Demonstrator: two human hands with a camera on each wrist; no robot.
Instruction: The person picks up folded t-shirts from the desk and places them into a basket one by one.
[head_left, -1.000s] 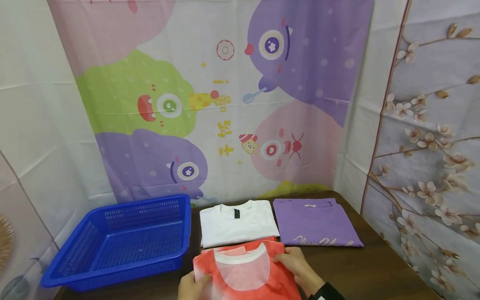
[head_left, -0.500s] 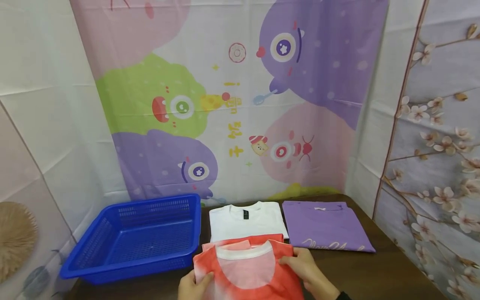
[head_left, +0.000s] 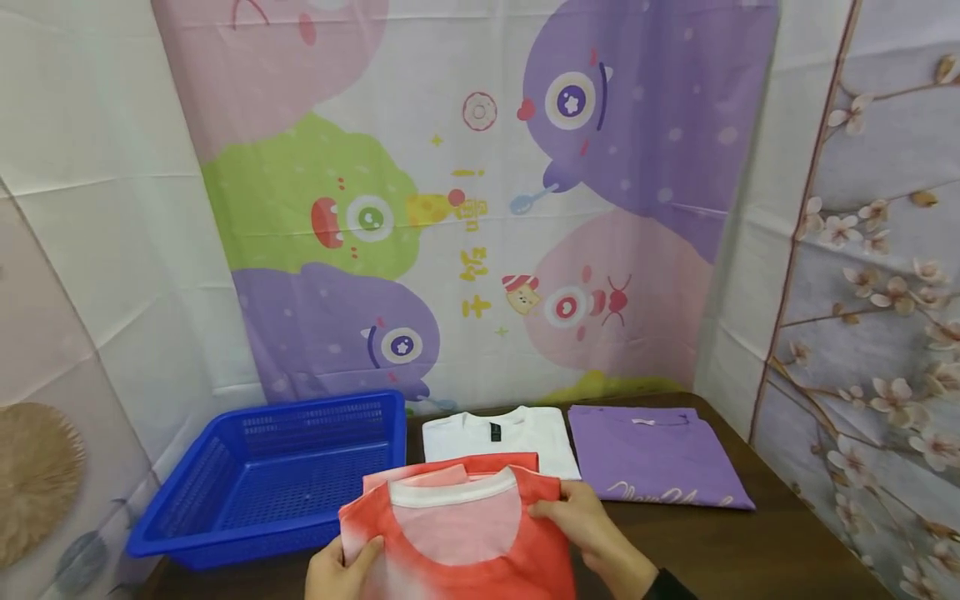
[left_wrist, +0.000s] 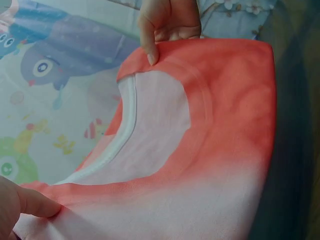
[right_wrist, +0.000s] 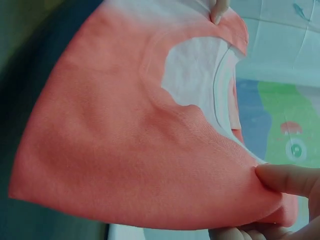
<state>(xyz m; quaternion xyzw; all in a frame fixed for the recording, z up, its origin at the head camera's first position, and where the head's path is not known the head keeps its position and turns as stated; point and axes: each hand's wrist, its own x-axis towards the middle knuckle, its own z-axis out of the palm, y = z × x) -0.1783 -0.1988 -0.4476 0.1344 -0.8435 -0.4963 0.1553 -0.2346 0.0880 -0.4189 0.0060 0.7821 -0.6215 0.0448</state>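
Note:
Both hands hold up a folded red-and-white T-shirt by its two shoulders, close to the front of the table. My left hand pinches the left shoulder, thumb on top of the cloth. At the other shoulder, my right hand grips with its thumb in front and fingers behind, as the right wrist view shows. The white neckband of the T-shirt faces away from me, with a pale pink inner back inside it. Behind it lies a folded white T-shirt, partly covered in the head view.
A blue plastic basket with perforated walls stands at the left. On the right a folded purple T-shirt lies on the dark wooden table. A printed cartoon curtain hangs behind the table's back edge.
The held red-and-white T-shirt has moved left, towards the basket, and slightly up, both hands keeping their grip. The head view has shifted, so the basket and the other shirts appear further right.

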